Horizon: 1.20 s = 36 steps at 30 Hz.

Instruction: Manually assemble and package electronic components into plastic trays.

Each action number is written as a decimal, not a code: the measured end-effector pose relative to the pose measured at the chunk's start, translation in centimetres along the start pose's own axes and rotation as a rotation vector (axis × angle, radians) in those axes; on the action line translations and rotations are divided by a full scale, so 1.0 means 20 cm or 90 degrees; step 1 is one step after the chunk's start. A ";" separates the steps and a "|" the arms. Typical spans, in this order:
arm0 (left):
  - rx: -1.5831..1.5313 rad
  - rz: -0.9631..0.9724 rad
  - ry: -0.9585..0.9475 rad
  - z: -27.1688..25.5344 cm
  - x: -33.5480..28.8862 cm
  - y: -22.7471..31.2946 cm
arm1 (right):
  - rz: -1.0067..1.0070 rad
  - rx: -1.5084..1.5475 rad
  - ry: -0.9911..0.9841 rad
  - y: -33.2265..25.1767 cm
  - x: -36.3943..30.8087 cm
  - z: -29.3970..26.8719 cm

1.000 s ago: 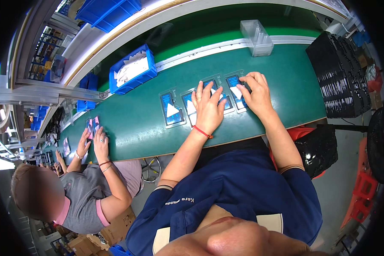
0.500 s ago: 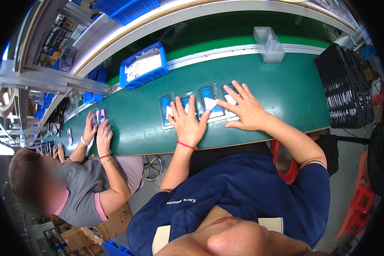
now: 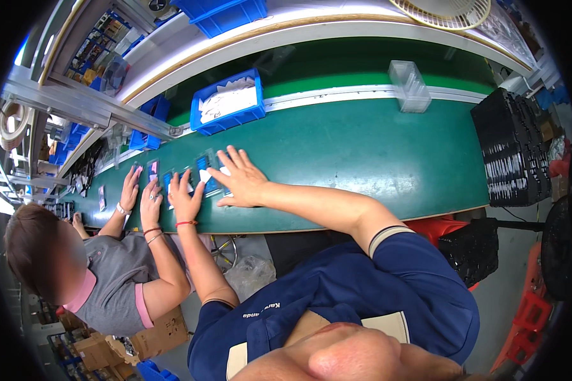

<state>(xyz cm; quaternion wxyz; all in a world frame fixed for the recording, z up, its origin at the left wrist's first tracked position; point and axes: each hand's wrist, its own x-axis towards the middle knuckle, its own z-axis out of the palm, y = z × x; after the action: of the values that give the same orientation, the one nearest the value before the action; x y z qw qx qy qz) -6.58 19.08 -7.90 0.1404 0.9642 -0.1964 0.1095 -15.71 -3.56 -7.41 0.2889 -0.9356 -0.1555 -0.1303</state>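
Observation:
Several flat clear packs [image 3: 203, 164] with blue panels and white pieces lie in a row on the green table, partly covered by my hands. My left hand [image 3: 185, 202], red cord at its wrist, rests with fingers spread over the packs at the row's left part. At the right end my right hand [image 3: 243, 182] lies flat, fingers spread, over another pack. Neither hand grips anything; both press down or touch from above. Just left of my left hand are a co-worker's hands [image 3: 150, 204], close to a small pack with a pink piece [image 3: 153, 169].
A blue bin [image 3: 235, 119] of white pieces stands at the table's back edge. Farther right are a clear plastic box [image 3: 413, 100] and a tall stack of black trays [image 3: 511, 152]. Above the table runs a shelf with a fan guard [image 3: 448, 14]. The co-worker [image 3: 117, 286] sits close on my left.
Both my hands have moved left along the table, and the row of packs has slid with them, close to the co-worker's hands. The view has shifted slightly.

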 end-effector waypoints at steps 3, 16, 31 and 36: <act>-0.025 0.016 0.026 0.00 0.02 -0.07 | -0.010 0.063 0.089 0.08 -0.06 -0.05; -0.255 0.518 0.027 0.03 0.09 1.09 | 0.504 -0.729 0.420 0.64 -1.60 -1.87; -0.344 0.658 -0.123 0.35 0.06 1.50 | 0.706 -0.458 0.552 0.39 -1.95 -2.19; -0.325 0.654 -0.126 0.33 0.06 1.51 | 0.851 -0.752 0.657 0.28 -2.24 -1.93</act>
<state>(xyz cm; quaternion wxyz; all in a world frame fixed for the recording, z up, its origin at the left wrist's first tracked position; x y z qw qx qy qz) -16.85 -10.11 -6.94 0.2784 0.6867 -0.6712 0.0221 -60.75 -40.09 5.60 -0.1724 -0.6538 0.6286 -0.3844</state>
